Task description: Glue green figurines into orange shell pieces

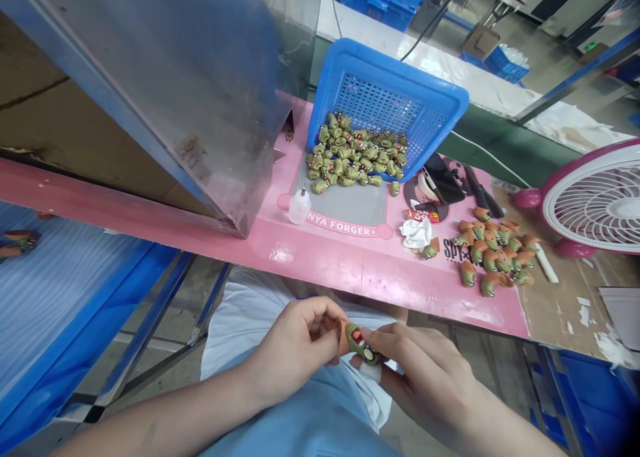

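Observation:
Above my lap, in front of the pink table edge, both hands meet at one small green figure part [356, 341] with red and white details. My left hand [307, 340] pinches an orange piece [343, 339] at the part's left end. The fingers and thumb of my right hand [417, 370] close round the green part's right side; something white is wrapped on that thumb. Many similar green parts [350, 157] lie in and spill from a tilted blue basket [395, 77]. A group of green parts with orange pieces [493, 254] lies on the table at the right.
A small white bottle [299, 207] and a crumpled white tissue [416, 233] are on the pink table [320, 260]. A pink and white fan [600, 197] stands at the right. A large metal housing [200, 97] rises at the left. A phone [444, 179] lies beside the basket.

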